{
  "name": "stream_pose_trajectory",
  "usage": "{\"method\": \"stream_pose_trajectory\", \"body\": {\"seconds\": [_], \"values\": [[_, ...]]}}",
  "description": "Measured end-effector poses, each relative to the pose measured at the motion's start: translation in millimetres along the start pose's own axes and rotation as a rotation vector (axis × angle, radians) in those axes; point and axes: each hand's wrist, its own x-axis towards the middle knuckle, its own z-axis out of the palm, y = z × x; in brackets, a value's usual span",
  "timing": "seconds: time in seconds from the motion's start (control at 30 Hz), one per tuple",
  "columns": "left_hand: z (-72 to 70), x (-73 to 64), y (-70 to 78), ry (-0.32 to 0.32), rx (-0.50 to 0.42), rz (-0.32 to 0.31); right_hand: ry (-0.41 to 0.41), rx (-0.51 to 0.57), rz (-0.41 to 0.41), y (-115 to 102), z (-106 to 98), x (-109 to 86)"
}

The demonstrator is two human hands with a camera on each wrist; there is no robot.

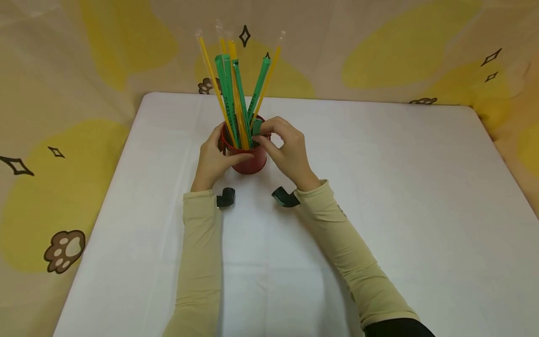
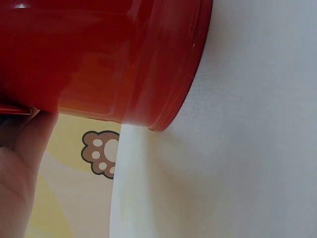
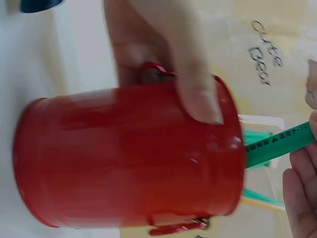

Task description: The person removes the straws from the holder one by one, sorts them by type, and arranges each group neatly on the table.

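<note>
A small red metal bucket (image 1: 250, 164) stands upright on the white table, holding several straws in green wrappers (image 1: 225, 84) and several yellow straws (image 1: 212, 79) in clear wrappers. My left hand (image 1: 212, 158) grips the bucket from its left side; in the right wrist view the left thumb (image 3: 198, 94) presses along its wall near the rim. At the rim's right side, my right hand (image 1: 291, 150) pinches a green-wrapped straw (image 3: 277, 145) between thumb and fingers. That straw's lower part is hidden inside the bucket. The left wrist view shows the bucket's wall (image 2: 99, 54) close up.
A white-covered table (image 1: 400, 210) extends to both sides and toward me. Behind it hangs a yellow patterned cloth (image 1: 328, 47). Dark wrist cameras (image 1: 226, 197) sit beneath both wrists, just above the table.
</note>
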Motion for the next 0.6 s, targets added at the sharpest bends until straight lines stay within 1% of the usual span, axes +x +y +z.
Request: {"method": "stream_pose_trajectory", "body": {"seconds": [0.1, 0.17, 0.27, 0.47, 0.6], "values": [[0.2, 0.7, -0.6, -0.005, 0.010, -0.010, 0.056, 0.085, 0.036, 1, -8, 2.6], [0.4, 0.8, -0.4, -0.008, 0.012, -0.016, 0.099, 0.163, 0.065, 0, -13, 4.2], [0.7, 0.4, 0.2, -0.007, 0.023, -0.024, 0.178, 0.261, 0.120, -2, -21, 6.3], [2.0, -0.7, 2.6, -0.007, 0.026, -0.009, 0.373, 0.414, 0.257, -7, -38, 11.5], [2.6, -0.9, 3.2, 0.003, 0.032, 0.006, 0.469, 0.508, 0.316, -9, -49, 15.2]]}}
